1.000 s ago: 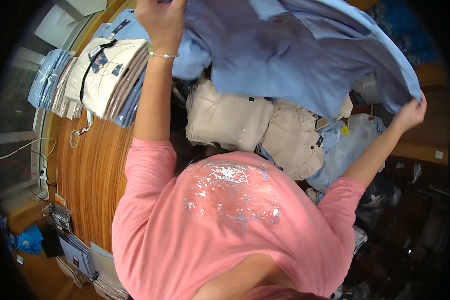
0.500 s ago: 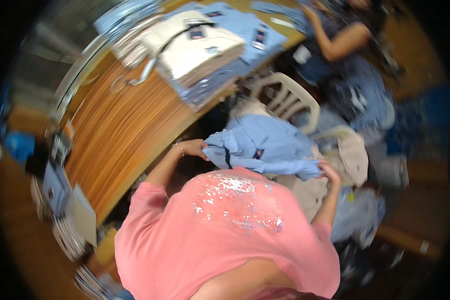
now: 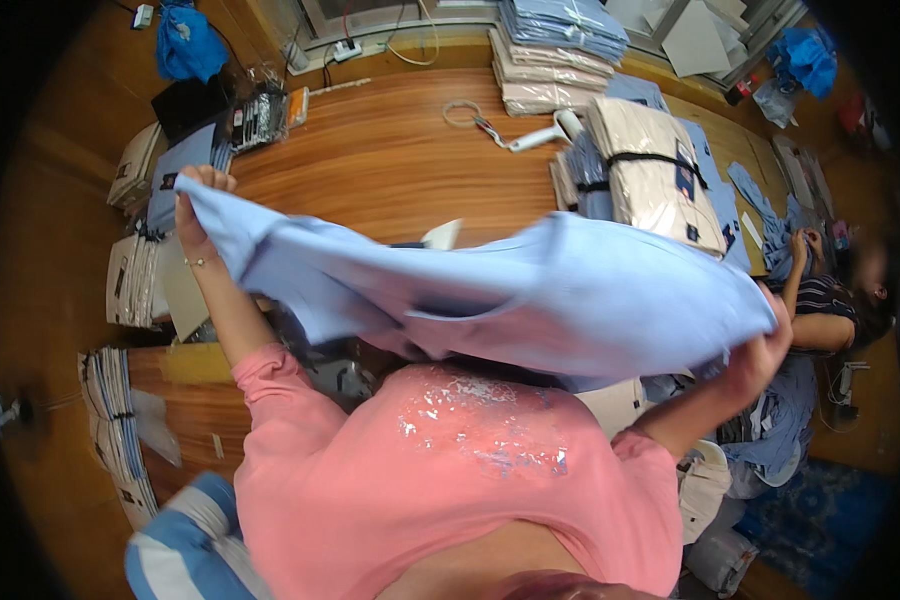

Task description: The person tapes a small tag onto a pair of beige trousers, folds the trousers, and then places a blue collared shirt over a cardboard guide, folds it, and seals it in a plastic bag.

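A light blue shirt (image 3: pixel 610 290) is stretched wide in the air in front of me, sagging in folds between my two hands. My left hand (image 3: pixel 208 183), with a thin bracelet at the wrist, is closed on one end of it, out over the table. The opposite end is gripped by my right hand (image 3: pixel 767 345), whose fingertips are partly hidden by the cloth. The shirt's middle is a little blurred and covers the table's near edge. Beyond it on the table lies a white-handled lint roller (image 3: pixel 540 135), with a thin ring (image 3: pixel 460 113) nearby.
On the wood-grain table (image 3: pixel 380 150) stand a strapped stack of beige packed garments (image 3: pixel 650 180) and a taller folded pile (image 3: pixel 560 60) behind. More folded stacks (image 3: pixel 135 280) are at the left. A co-worker (image 3: pixel 820 310) handles blue cloth at the right. A striped blue-white bundle (image 3: pixel 190 540) sits lower left.
I have turned from the chair side to face the table. The shirt, earlier lower and bunched over the chair, is now raised and spread, with my hands farther apart.
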`<state>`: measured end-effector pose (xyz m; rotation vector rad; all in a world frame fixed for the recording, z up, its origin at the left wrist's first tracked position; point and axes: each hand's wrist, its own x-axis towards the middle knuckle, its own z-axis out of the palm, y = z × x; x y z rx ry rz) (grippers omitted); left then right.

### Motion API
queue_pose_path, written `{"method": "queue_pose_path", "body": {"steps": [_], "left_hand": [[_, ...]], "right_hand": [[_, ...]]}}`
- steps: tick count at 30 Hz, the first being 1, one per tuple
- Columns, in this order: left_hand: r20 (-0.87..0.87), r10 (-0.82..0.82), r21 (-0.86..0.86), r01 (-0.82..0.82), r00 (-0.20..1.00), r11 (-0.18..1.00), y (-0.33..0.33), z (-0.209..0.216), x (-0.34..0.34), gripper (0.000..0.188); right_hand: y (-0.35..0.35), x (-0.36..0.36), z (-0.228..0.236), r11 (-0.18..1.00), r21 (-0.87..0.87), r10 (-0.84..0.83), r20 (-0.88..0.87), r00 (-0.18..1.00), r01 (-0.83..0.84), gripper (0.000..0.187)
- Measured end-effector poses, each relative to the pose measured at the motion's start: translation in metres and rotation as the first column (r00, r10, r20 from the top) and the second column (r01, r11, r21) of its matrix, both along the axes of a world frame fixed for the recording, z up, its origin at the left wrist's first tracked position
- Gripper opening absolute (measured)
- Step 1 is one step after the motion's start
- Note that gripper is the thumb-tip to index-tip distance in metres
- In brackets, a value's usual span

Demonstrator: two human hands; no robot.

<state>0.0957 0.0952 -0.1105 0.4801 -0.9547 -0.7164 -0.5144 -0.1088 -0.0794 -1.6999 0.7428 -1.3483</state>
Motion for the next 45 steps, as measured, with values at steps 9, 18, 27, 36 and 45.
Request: {"method": "queue_pose_path", "body": {"steps": [9,18,27,36,45], "left_hand": [[0.965,0.138,-0.222,-0.975,-0.222,-0.014,-0.081,-0.121,0.157,0.066],[0.964,-0.256,0.114,-0.98,0.069,0.166,-0.033,-0.268,0.023,0.055],[0.976,-0.212,0.075,-0.983,0.039,0.165,-0.037,-0.267,0.02,0.052],[0.973,-0.226,0.073,-0.986,0.038,0.148,-0.043,-0.264,0.022,0.048],[0.977,-0.211,0.058,-0.984,0.022,0.169,-0.041,-0.264,0.022,0.049]], "right_hand": [[-0.125,0.343,-0.152,1.0,-0.016,-0.008,-0.581,0.814,-0.002,0.04],[-0.196,0.431,-0.267,0.923,-0.367,-0.379,-0.813,0.442,0.115,0.04],[-0.196,0.356,-0.245,0.962,0.075,-0.062,-0.877,0.477,0.262,0.028],[-0.182,0.358,-0.268,0.947,-0.113,-0.233,-0.887,0.399,0.302,0.036],[-0.193,0.361,-0.281,0.859,-0.341,-0.48,-0.794,0.372,0.381,0.049]]}}
